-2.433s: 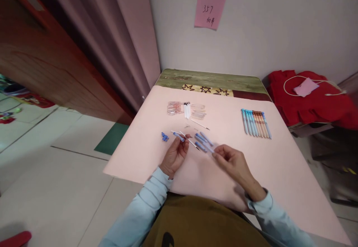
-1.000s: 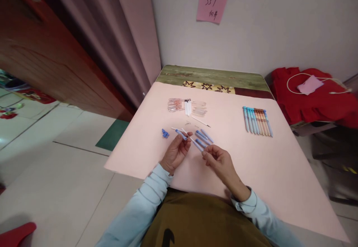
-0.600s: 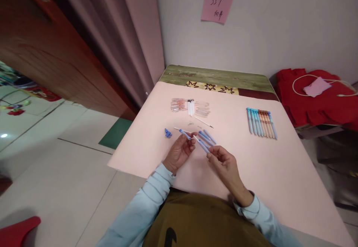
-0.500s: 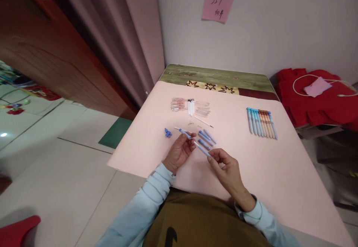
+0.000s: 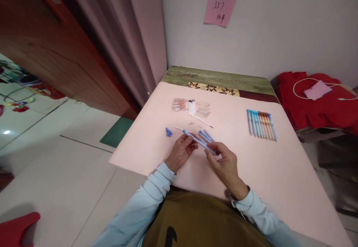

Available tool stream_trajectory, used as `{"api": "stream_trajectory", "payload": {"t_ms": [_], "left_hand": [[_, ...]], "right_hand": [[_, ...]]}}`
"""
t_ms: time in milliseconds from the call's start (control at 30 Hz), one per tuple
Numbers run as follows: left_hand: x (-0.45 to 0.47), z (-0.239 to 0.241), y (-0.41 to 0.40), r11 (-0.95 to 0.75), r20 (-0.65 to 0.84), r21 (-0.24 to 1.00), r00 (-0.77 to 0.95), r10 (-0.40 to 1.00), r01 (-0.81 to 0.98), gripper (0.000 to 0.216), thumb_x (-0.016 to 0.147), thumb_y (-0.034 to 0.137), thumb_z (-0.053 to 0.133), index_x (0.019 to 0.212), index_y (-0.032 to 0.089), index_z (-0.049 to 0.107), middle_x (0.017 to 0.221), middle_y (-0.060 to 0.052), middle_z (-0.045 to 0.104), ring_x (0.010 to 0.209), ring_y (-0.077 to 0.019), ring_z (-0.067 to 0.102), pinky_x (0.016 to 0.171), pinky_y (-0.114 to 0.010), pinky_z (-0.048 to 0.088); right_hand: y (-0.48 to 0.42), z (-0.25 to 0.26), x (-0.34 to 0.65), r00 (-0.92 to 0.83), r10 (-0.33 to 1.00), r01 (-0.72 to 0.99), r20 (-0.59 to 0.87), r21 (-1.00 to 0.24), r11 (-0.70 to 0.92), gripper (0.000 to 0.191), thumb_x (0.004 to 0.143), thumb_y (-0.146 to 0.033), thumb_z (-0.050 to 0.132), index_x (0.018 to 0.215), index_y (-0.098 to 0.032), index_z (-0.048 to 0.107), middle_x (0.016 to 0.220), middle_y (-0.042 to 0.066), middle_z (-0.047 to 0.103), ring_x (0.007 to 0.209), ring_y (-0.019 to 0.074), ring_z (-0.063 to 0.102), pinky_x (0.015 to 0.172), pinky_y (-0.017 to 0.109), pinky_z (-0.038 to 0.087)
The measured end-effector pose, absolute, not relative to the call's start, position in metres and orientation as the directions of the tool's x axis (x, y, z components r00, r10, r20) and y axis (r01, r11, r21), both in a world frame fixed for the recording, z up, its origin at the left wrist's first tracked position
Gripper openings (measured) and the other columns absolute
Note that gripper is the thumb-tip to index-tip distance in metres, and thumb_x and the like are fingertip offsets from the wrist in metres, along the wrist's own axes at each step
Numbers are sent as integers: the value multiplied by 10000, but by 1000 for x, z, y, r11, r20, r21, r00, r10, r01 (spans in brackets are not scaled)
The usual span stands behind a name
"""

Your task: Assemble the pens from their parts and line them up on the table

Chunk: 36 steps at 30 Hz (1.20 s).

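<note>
**Blue pen held at both ends above the pink surface**

A blue pen (image 5: 199,141) is held between both hands, just above the near middle of the pink surface (image 5: 251,161). It is tilted, with its left end farther away and its right end nearer the person. The left hand (image 5: 181,152) is closed on the pen's left part, with the fingertips curled around the barrel and the palm turned upward. The right hand (image 5: 223,161) is pinched on the pen's right end between thumb and fingers. Whether the pen is in one piece or two cannot be told from the head view.

Just behind the held pen, two loose blue barrels (image 5: 207,135) are seen lying side by side on the surface. A small heap of blue caps (image 5: 168,132) lies to the left of the left hand, apart from it. A single white refill (image 5: 204,122) lies farther back. Behind it, a bundle of clear tubes (image 5: 179,105) and upright-lined white refills (image 5: 191,107) are laid together.

Well apart to the right, a row of pens (image 5: 261,120), blue and orange, is arranged in parallel. A pink note (image 5: 222,4) is stuck on the wall, and a red cloth (image 5: 316,101) carrying a white cable (image 5: 300,84) is seen beside the surface.
</note>
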<state>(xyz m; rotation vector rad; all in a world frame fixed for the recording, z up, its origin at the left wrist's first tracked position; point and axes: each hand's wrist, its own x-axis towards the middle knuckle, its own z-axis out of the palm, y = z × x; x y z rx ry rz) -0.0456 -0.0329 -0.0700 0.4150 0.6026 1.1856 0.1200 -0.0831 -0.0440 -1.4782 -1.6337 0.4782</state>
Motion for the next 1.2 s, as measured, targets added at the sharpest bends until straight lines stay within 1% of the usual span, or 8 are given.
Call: {"api": "stream_trajectory", "payload": {"t_ms": [133, 367, 567, 667, 767, 900, 1067, 1200], "left_hand": [[-46, -71, -33, 317, -257, 570, 202, 945, -758, 240, 738, 257, 818, 894, 124, 695, 882, -45, 694, 672, -80, 590, 668, -229, 527], [-45, -70, -33, 302, -250, 571, 189, 950, -763, 236, 707, 201, 833, 879, 119, 694, 852, -44, 701, 644, -68, 585, 649, -209, 522], [-41, -70, -34, 270, -222, 642, 163, 961, -718, 225, 717, 218, 826, 868, 106, 703, 862, -56, 716, 666, -74, 610, 662, -194, 524], [-41, -71, -35, 246, -193, 697, 154, 969, -673, 230, 739, 246, 809, 881, 103, 698, 887, -70, 725, 644, -73, 610, 600, -182, 512], [-41, -70, -36, 267, -199, 745, 179, 964, -611, 268, 755, 293, 795, 908, 101, 687, 906, -93, 735, 596, -81, 620, 489, -169, 476], [-41, -67, -38, 288, -234, 753, 168, 958, -591, 318, 723, 315, 821, 914, 107, 674, 861, -78, 740, 577, -84, 644, 535, -179, 533], [-39, -66, -40, 218, -224, 748, 71, 972, -626, 331, 701, 318, 836, 897, 108, 671, 851, -57, 736, 577, -66, 638, 554, -161, 540], [-38, -67, -40, 218, -225, 746, 70, 972, -629, 343, 689, 315, 844, 897, 104, 670, 847, -66, 737, 587, -75, 644, 553, -170, 541]], "right_hand": [[-71, -52, 115, 39, 852, 626, 523, -677, 387, 79, 871, -266, 629, 924, -208, 644, 820, 22, 671, 692, 141, 607, 667, 266, 510], [-68, -66, 109, 36, 785, 615, 619, -633, 471, 45, 865, -228, 639, 907, -211, 639, 794, 21, 669, 670, 141, 618, 642, 265, 519], [-70, -70, 112, 54, 788, 622, 614, -638, 454, 69, 858, -254, 659, 902, -202, 649, 758, 10, 661, 612, 122, 597, 604, 246, 498], [-72, -72, 114, 61, 806, 641, 589, -642, 421, 97, 879, -294, 647, 885, -199, 663, 731, 5, 662, 585, 117, 595, 570, 235, 474], [-73, -74, 115, 37, 819, 701, 572, -599, 387, 201, 928, -339, 593, 805, -203, 674, 683, 6, 670, 563, 126, 602, 540, 242, 442], [-74, -76, 114, -7, 828, 778, 561, -518, 357, 328, 984, -376, 495, 786, -208, 696, 691, 25, 708, 587, 154, 648, 529, 257, 430], [-77, -76, 113, 0, 870, 723, 494, -600, 341, 329, 915, -450, 585, 1107, -191, 651, 748, 21, 722, 586, 144, 652, 563, 239, 486], [-80, -77, 113, 47, 860, 704, 509, -627, 333, 192, 903, -391, 590, 943, -206, 622, 735, -1, 705, 580, 124, 643, 557, 217, 473]]}}
